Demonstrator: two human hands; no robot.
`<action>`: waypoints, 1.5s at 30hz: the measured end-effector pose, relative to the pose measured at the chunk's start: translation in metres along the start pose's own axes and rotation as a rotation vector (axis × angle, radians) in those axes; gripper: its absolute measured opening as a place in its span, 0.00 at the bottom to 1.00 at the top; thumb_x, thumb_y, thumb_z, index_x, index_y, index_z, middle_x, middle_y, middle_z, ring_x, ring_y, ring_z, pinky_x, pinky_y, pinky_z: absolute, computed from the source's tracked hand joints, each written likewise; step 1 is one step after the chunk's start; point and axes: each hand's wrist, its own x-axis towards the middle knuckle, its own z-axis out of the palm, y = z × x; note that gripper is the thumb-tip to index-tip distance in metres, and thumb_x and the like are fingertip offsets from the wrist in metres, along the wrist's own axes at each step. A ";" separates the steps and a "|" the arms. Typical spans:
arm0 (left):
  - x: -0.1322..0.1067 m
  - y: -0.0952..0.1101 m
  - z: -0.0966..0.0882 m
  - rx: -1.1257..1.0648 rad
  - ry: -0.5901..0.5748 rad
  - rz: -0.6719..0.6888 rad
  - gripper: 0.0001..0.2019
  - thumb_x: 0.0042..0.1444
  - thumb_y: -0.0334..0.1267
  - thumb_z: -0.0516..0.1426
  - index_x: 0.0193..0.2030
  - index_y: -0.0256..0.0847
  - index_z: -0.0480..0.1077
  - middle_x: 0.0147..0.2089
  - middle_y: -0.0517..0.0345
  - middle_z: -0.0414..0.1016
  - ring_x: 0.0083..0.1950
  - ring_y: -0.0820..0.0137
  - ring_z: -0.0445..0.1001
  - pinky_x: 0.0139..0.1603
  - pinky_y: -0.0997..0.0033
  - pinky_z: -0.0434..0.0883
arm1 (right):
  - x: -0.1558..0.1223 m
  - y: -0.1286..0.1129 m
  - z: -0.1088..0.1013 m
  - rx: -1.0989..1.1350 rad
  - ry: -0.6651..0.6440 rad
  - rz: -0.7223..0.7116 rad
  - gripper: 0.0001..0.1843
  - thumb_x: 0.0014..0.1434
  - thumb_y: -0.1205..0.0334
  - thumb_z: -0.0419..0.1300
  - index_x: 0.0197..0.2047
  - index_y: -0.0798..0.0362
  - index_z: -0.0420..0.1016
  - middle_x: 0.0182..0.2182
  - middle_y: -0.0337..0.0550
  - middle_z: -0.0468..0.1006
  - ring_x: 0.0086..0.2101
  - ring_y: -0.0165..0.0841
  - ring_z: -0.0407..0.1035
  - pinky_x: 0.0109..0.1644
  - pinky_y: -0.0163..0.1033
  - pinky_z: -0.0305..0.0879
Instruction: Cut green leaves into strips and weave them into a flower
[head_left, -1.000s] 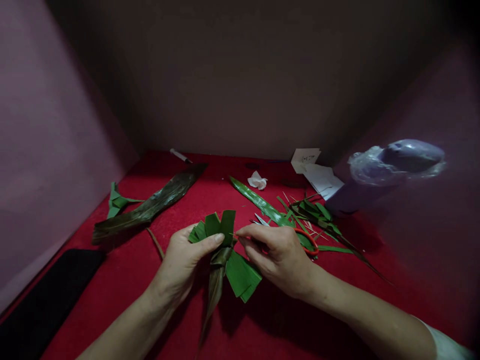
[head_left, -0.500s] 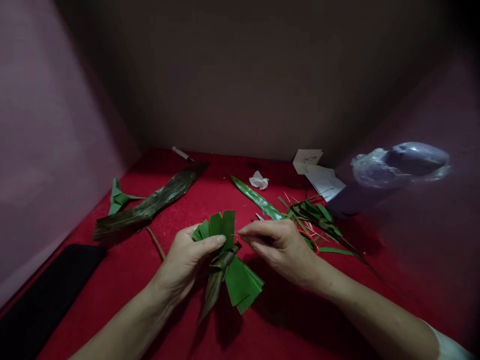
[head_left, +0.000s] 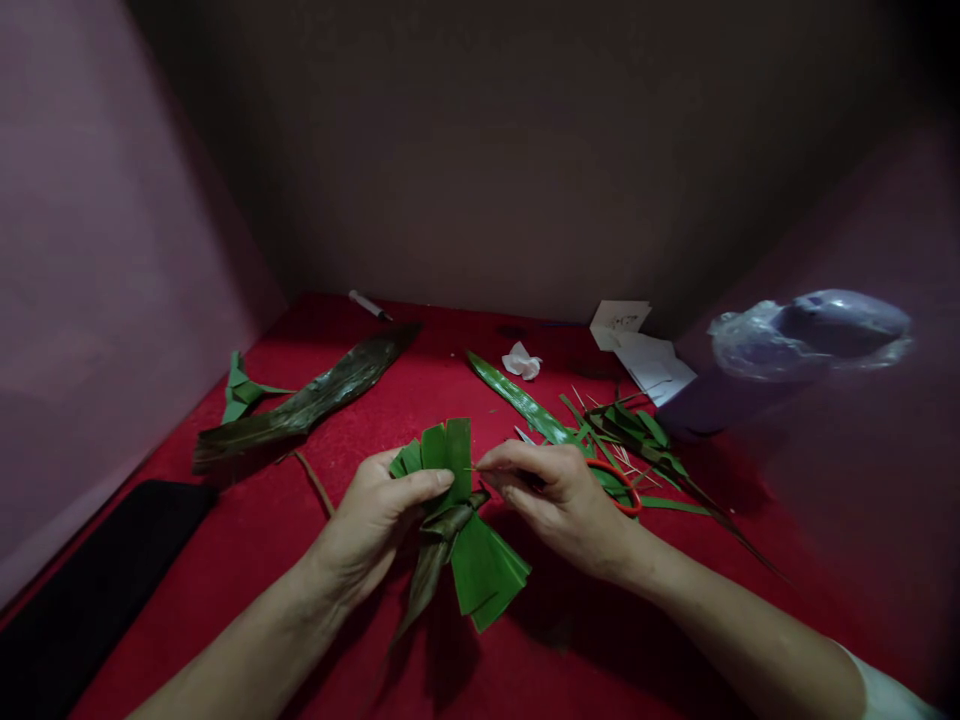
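Note:
In the head view, my left hand (head_left: 379, 515) is closed on a folded leaf bow (head_left: 487, 570), its thumb pressing the upper green folds. Fan-like pleats spread above and below a darker leaf band knotted round the middle, whose tail hangs down. My right hand (head_left: 566, 495) pinches a toothpick (head_left: 472, 469), a thin pale stick mostly hidden by the fingers. Its tip meets the right edge of the upper pleats; how deep it goes I cannot tell. Beside the right wrist lie scissors with orange handles (head_left: 636, 500), partly covered by the hand.
Leaf scraps (head_left: 637, 425) and loose toothpicks lie right, near a long green leaf (head_left: 517, 395). A plastic-lined bin (head_left: 720, 395), white papers (head_left: 652, 362) and crumpled tissue (head_left: 521, 362) stand behind. Left are a dark leaf (head_left: 315, 400), a folded leaf piece (head_left: 241, 390), a syringe (head_left: 369, 305) and a black object (head_left: 105, 590).
Both hands keep nearly the same pose on the leaf bow and toothpick. The view has shifted slightly, and more of the orange scissor handle shows beside the right hand.

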 end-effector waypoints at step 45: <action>0.001 -0.001 0.000 0.020 -0.073 -0.040 0.07 0.46 0.31 0.63 0.34 0.33 0.74 0.28 0.55 0.76 0.28 0.72 0.72 0.33 0.72 0.68 | 0.001 -0.012 0.003 0.072 -0.034 0.053 0.04 0.61 0.67 0.52 0.34 0.53 0.65 0.25 0.35 0.68 0.25 0.26 0.60 0.31 0.33 0.56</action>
